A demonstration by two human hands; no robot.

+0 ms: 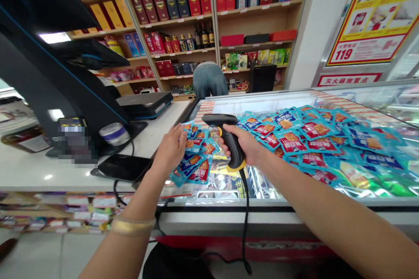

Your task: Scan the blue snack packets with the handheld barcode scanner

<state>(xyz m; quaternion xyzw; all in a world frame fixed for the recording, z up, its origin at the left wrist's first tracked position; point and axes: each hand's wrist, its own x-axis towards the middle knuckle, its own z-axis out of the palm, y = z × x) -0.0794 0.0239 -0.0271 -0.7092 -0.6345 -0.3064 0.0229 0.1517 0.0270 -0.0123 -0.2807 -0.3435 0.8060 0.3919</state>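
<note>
My right hand (247, 144) is wrapped round the grip of a black and yellow barcode scanner (233, 146), its head pointing left and its cable hanging down in front. At the left edge of a small pile of blue snack packets (198, 157), my left hand (170, 148) rests with its fingers stretched forward, touching the packets. Some red and dark blue labels show on that pile, which lies on a glass-topped freezer (225, 192). To the right of the scanner spreads a much larger heap of similar snack packets (301, 135).
On the white counter (108, 176) at left stand a dark till (81, 74), a round white tub (114, 134), a black phone-like slab (126, 167) and a flat black scale-like device (147, 102). Boxed goods fill shelves behind. A person in jeans (210, 79) bends beyond the freezer.
</note>
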